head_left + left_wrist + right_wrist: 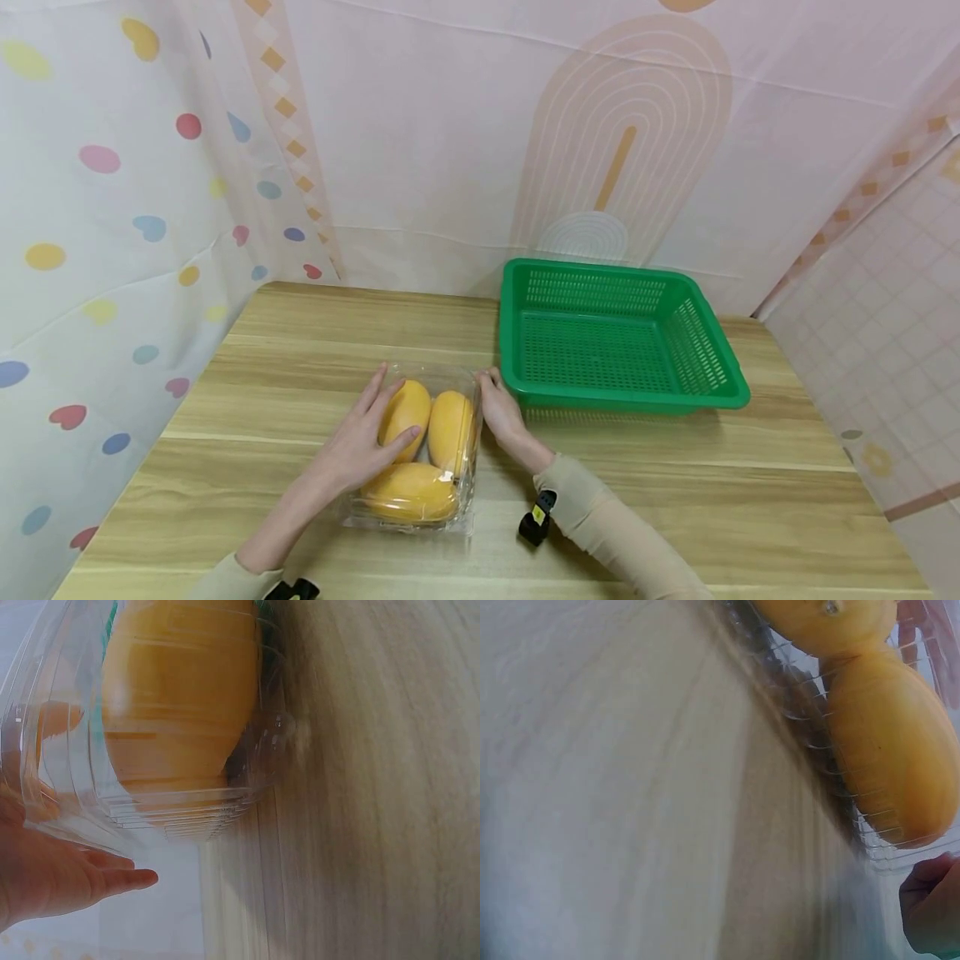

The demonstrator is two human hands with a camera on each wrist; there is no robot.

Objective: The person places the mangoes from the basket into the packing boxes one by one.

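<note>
A clear plastic box (442,525) holding three yellow mangoes (408,493) lies on the table, its lid over the fruit. My left hand (360,446) is spread across the box's left side and top, fingers straight and apart. At the far right corner, my right hand (501,410) pinches the box's edge with curled fingers. In the left wrist view, the left hand (67,877) lies along the ribbed plastic with a mango (180,690) behind the wall. The right wrist view has the curled right hand (934,907) at the box corner, below a mango (892,750).
A green plastic basket (622,400) with slotted walls stands at the back right, close beside the right hand. The wood-grain table (675,517) meets a patterned cloth backdrop (420,167) at the back. A black wrist camera (536,521) hangs beneath the right sleeve.
</note>
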